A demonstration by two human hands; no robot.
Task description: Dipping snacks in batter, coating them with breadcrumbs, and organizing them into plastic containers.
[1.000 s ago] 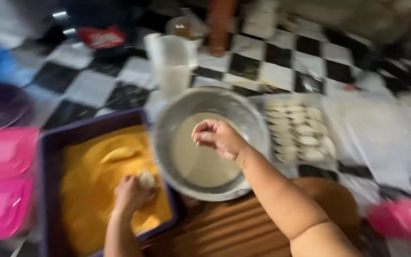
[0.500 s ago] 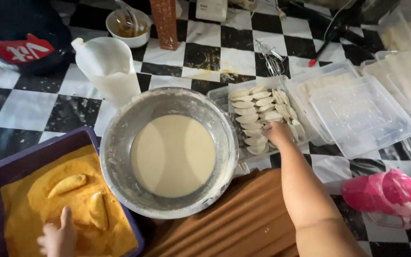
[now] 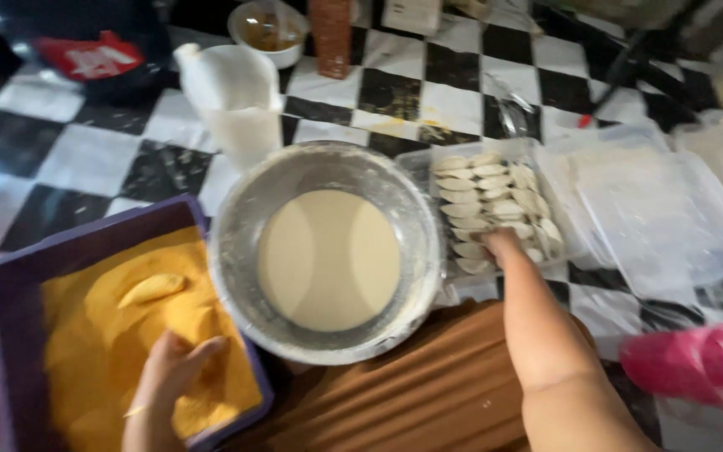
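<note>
My left hand (image 3: 171, 375) rests in the orange crumbs of a purple tray (image 3: 10, 293), fingers spread, beside a crumb-coated pastry (image 3: 152, 289). My right hand (image 3: 499, 244) reaches into a clear plastic container (image 3: 422, 167) of pale half-moon pastries (image 3: 495, 201); its fingers touch the pastries at the near edge, and I cannot tell whether they grip one. A metal bowl (image 3: 395, 201) of beige batter (image 3: 328, 259) stands between the two hands.
A white plastic jug (image 3: 232, 96) stands behind the bowl on the black-and-white checkered floor (image 3: 60, 159). Clear lids or containers (image 3: 663, 218) lie to the right. A pink object (image 3: 696, 364) is at the lower right, and a small bowl (image 3: 269, 29) at the back.
My right hand went from over the batter bowl to the container of pale pastries. My left hand stayed in the crumb tray. The camera view shifted.
</note>
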